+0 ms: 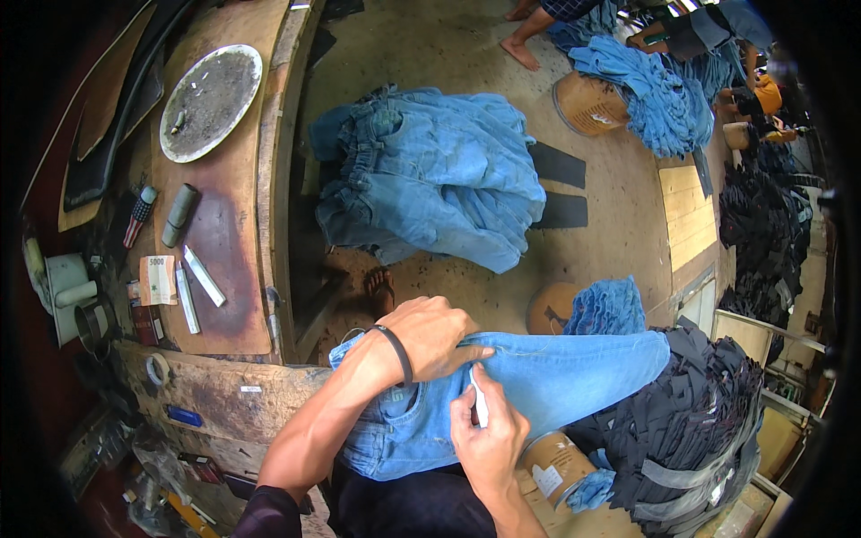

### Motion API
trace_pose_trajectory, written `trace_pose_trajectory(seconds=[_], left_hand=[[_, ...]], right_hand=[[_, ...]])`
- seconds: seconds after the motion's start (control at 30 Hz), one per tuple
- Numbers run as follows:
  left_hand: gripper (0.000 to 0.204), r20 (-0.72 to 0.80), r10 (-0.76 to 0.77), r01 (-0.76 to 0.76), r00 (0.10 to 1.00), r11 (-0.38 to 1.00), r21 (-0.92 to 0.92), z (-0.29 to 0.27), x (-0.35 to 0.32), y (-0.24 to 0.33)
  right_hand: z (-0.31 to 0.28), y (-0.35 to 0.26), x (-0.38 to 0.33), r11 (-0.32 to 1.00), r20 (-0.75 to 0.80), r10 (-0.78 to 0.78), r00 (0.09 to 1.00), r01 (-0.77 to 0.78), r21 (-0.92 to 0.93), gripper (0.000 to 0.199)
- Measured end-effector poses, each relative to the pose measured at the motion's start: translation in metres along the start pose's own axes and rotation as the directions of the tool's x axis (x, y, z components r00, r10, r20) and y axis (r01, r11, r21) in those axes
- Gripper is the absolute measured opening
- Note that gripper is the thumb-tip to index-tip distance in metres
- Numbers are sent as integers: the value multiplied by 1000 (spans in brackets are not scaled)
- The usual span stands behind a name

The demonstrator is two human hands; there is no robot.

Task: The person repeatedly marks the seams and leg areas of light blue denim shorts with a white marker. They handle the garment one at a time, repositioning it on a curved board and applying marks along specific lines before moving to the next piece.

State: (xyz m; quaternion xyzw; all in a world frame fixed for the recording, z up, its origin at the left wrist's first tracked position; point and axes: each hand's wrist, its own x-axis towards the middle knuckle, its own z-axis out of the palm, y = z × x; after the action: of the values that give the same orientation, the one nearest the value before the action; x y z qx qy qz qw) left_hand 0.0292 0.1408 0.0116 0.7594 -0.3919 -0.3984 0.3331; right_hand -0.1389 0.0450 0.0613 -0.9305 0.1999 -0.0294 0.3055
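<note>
A pair of light blue jeans (565, 381) lies across my lap, its leg stretched out to the right. My left hand (429, 336), with a black band at the wrist, grips the upper edge of the jeans, thumb pressed on the denim. Just below it, my right hand (489, 439) is closed round a white pen-like stick (481, 401). The stick's upper end is close to the left thumb; whether it touches the cloth I cannot tell.
On the wooden table (242, 309) at left lie a round tray (251, 90), two white sticks (204, 275), a grey cylinder (179, 215) and a banknote (159, 281). Jeans are piled (439, 170) ahead. Dark cloth strips (691, 421) heap at right; other people stand at far right.
</note>
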Motion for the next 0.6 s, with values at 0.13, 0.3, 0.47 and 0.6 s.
trace_pose_trajectory(seconds=[0.13, 0.3, 0.47, 0.6], left_hand=[[45, -27, 30, -31, 999, 999, -24, -2, -1, 1], [45, -21, -5, 5, 1000, 1000, -21, -1, -1, 2], [44, -21, -10, 10, 1000, 1000, -10, -2, -1, 3], [43, -17, -23, 23, 1000, 1000, 10, -3, -1, 4]], right_hand=[[0, 6, -5, 997, -87, -24, 996, 31, 73, 33], [8, 14, -10, 990, -175, -139, 975, 139, -15, 33], [10, 15, -8, 989, -153, -148, 977, 148, -15, 35], [1, 10, -11, 996, -81, -88, 993, 90, 12, 37]])
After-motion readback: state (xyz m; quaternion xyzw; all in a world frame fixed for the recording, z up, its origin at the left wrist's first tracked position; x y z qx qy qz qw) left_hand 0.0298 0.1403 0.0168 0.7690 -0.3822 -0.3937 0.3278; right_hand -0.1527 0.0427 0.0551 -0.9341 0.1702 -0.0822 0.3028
